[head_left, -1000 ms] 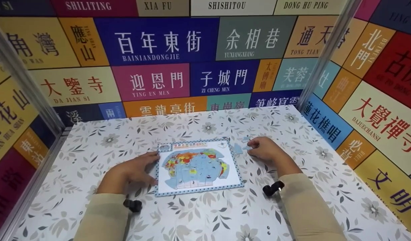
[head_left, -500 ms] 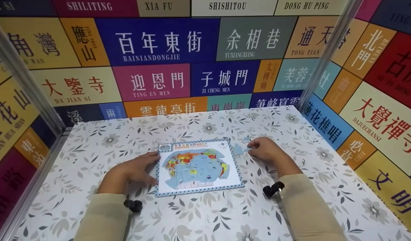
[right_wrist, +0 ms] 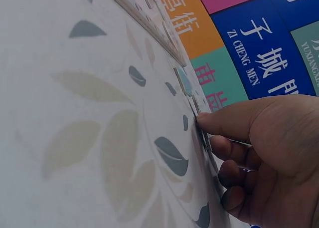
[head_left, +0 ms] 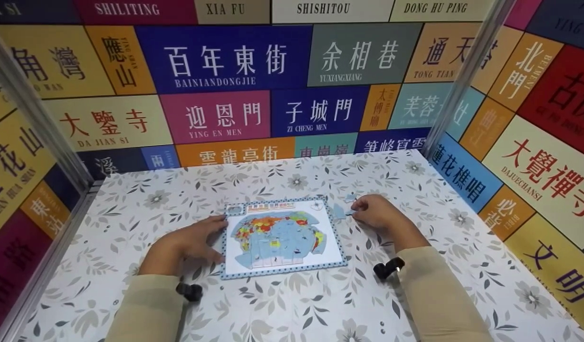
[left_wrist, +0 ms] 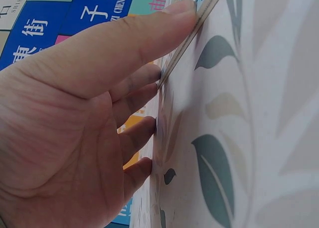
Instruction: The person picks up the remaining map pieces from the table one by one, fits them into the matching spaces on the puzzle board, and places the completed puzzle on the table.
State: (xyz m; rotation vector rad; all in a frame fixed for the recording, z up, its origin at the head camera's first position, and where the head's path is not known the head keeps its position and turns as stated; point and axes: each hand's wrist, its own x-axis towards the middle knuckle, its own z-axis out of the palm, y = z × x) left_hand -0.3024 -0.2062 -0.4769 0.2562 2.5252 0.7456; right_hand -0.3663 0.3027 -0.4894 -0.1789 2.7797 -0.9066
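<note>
A world-map jigsaw board (head_left: 330, 242) with a dotted blue border lies flat on the table, most of its map filled with pieces. At its left edge rests my left hand (head_left: 194, 240). In the left wrist view, the thumb (left_wrist: 174, 23) touches the board's edge and the fingers are extended to the table. Right of the board, my right hand (head_left: 377, 213) pinches a small blue puzzle piece (head_left: 349, 213) low at the table, mostly hidden by the fingers. Two loose blue pieces, one nearer the board (head_left: 339, 211) and one farther back (head_left: 351, 196), lie beside it.
A white floral cloth (head_left: 292, 313) covers the table. Panels with large Chinese lettering (head_left: 225, 61) stand behind and at both sides, joined by metal posts (head_left: 446, 109). Black wrist cameras (head_left: 189, 291) sit at both cuffs.
The piece at my right fingertips has shifted very slightly toward me and lies lower. My left hand and the board have stayed in place.
</note>
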